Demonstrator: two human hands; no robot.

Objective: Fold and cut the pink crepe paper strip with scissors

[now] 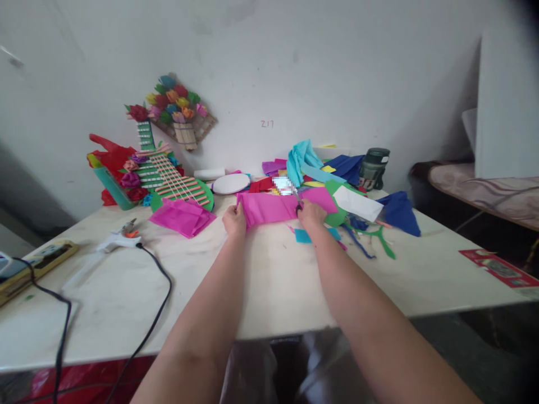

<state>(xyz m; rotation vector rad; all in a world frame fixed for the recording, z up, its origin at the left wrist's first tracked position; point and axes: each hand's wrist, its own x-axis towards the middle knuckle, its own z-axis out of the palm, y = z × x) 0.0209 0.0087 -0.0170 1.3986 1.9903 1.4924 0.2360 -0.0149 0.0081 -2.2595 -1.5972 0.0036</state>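
Both hands gripping: left hand point(234, 219) pink paper point(269, 206), right hand point(310, 215) scissors point(296, 197), pale table point(269, 280), white wall point(295, 73).

Soft, even daylight; wide-angle stretching and dark vignetting at corners.

Glue gun point(113, 240), white plate point(231, 183), perhaps a flask point(372, 168).

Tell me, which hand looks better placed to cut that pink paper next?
Probably the right hand: it already grips the scissors, whose blades rest at the right part of the pink paper. The left hand pinches the sheet's left end, so it seems suited to steadying.
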